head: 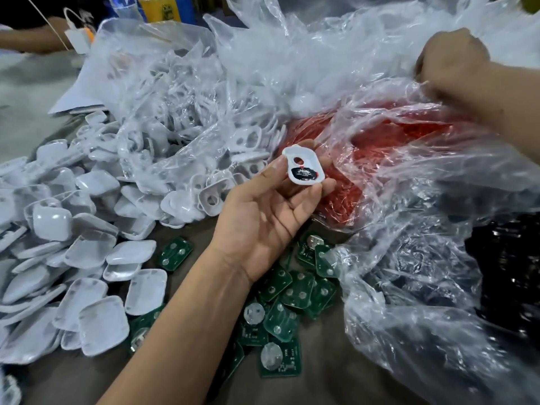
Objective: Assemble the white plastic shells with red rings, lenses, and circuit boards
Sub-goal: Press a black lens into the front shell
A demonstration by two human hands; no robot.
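Note:
My left hand point(263, 220) is raised palm-up in the middle, fingertips pinching a white plastic shell point(304, 168). The shell has a round hole, and a dark lens with red showing at its edge sits in its lower opening. My right hand point(451, 59) is at the upper right, fingers closed on the rim of a clear plastic bag point(409, 159) that holds a mass of red rings point(377, 144). Green circuit boards point(289, 296) lie scattered on the table below my left wrist. Loose white shells point(87, 258) are heaped at the left.
A second clear bag point(181, 112) full of white shells spills open at upper centre. A bag of dark parts point(508, 270) lies at the right edge. Another person's arm point(32, 36) and an orange drink point(159, 7) are at the far top left.

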